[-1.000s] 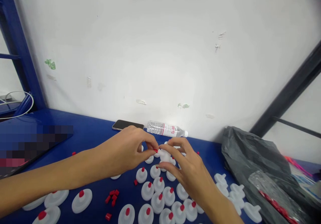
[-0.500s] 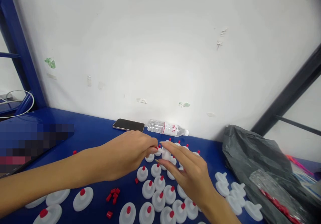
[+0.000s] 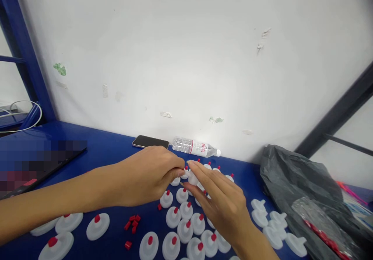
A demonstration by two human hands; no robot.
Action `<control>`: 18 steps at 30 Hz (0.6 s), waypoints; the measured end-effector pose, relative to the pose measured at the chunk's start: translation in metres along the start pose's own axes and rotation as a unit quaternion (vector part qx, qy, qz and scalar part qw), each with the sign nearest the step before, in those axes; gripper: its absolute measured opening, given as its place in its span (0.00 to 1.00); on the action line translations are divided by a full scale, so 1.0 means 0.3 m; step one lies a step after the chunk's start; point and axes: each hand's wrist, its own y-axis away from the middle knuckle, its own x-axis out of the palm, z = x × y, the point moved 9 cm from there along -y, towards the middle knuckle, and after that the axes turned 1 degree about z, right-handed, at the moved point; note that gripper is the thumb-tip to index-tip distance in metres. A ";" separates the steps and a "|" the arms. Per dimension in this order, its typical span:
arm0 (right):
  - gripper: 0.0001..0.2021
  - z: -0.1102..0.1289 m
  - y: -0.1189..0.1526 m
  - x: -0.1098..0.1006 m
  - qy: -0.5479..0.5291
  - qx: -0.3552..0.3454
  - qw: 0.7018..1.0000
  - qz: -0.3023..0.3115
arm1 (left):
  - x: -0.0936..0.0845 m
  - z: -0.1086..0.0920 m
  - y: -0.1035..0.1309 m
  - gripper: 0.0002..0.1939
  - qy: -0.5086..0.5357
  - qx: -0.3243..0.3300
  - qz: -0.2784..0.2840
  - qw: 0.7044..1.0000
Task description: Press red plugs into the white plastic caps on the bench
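Both hands meeting over the blue table (image 3: pixel 110 151): left hand (image 3: pixel 145 174) pinched shut, what it grips hidden by the fingers; right hand (image 3: pixel 221 201) fingertips closed on a white cap (image 3: pixel 192 179), just beside rows of red-tipped caps (image 3: pixel 186 225). Small, light, stiff plastic, probably slick; best pinched at the rim. Loose red plugs (image 3: pixel 132 222) near the left wrist; phone (image 3: pixel 150 141) and water bottle (image 3: pixel 195 147) along the wall.
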 end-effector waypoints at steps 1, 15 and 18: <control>0.13 -0.004 -0.003 0.006 0.003 0.004 1.000 0.012 | -0.004 0.014 0.002 0.20 -0.011 -0.011 0.006 1.000; 0.09 -0.167 0.016 -0.024 0.066 0.062 0.994 0.055 | 0.122 0.158 0.068 0.11 -0.187 -0.064 0.145 0.969; 0.10 -0.217 0.031 -0.031 0.085 0.088 0.990 0.073 | 0.119 0.158 0.065 0.13 -0.190 -0.058 0.117 0.973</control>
